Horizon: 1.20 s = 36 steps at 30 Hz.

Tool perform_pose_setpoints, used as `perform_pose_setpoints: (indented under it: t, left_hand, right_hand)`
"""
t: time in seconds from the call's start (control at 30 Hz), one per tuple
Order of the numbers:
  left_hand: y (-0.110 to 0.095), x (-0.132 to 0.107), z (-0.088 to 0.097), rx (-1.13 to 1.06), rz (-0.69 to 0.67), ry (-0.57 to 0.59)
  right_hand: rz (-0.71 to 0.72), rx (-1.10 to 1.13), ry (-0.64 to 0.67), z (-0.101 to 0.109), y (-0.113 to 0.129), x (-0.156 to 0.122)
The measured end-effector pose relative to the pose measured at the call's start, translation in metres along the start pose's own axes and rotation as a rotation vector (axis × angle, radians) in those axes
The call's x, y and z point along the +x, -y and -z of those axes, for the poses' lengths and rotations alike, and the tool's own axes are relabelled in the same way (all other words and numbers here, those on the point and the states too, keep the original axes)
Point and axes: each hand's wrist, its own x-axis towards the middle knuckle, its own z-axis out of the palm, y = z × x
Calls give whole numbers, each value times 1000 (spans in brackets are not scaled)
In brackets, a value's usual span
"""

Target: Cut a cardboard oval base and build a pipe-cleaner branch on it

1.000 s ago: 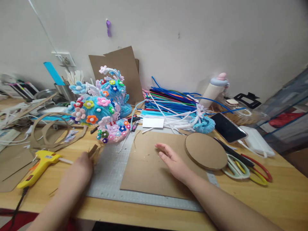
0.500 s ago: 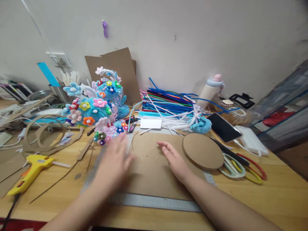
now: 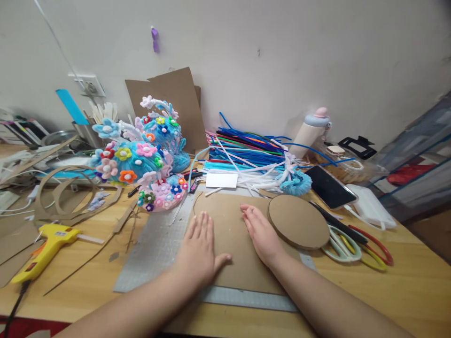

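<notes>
A flat brown cardboard sheet (image 3: pixel 232 234) lies on a grey cutting mat (image 3: pixel 151 253) in front of me. My left hand (image 3: pixel 199 251) rests palm down over the sheet's left side, fingers stretched forward and thumb out to the right. Over the right half of the sheet is my right hand (image 3: pixel 260 234), turned on its side, its fingers extended and holding nothing visible. Just right of that hand, a round cardboard disc (image 3: pixel 299 221) overlaps the sheet's right edge.
Pipe-cleaner flower pieces (image 3: pixel 137 159) stand at the back left, beside bundled pipe cleaners (image 3: pixel 246 150). A yellow glue gun (image 3: pixel 45 249) lies at left. Scissors (image 3: pixel 343 246), a phone (image 3: pixel 329 186) and a bottle (image 3: pixel 310 131) are on the right.
My left hand has moved right and inward from the mat's left side onto the cardboard sheet. My right hand has shifted slightly to the right.
</notes>
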Motion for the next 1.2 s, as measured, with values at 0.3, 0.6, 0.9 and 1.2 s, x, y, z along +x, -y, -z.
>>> perform_pose_setpoints:
  t: [0.3, 0.6, 0.9, 1.2]
  left_hand:
    - [26, 4, 11, 25, 75, -79]
    - [32, 8, -7, -14, 136, -18]
    - [68, -56, -13, 28, 147, -84]
    - [111, -90, -17, 111, 245, -78]
  right_hand:
    - [-10, -82, 66, 1, 5, -3]
    - [-31, -54, 90, 1, 8, -4]
    - [-43, -67, 125, 2, 7, -5]
    - [-65, -76, 154, 0, 13, -8]
